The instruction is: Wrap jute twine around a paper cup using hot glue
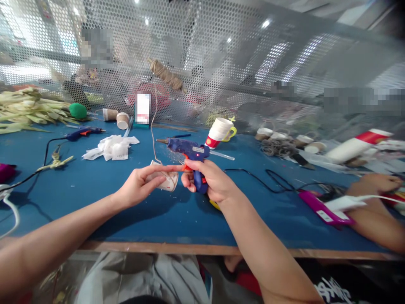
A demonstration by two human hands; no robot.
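Observation:
My left hand (139,185) is wrapped round a small white printed paper cup (171,181), which lies on its side just above the table. A thin string (154,122) runs from the cup up to a wound bundle of twine (166,75) on the mesh. In my right hand (213,179) is a blue glue gun (186,147), its fingers closed round the grip by the orange trigger. The nozzle points left, above the cup and apart from it. A clear glue stick (223,155) sticks out of the gun's back.
Behind the blue table (142,223) stands a perforated metal screen (221,55). Stacked paper cups (218,131) stand beyond the gun. To the left lie a second glue gun (82,133), crumpled white material (110,147) and pale husks (28,105). A purple power strip (324,209) and another person's arm (376,219) are at right.

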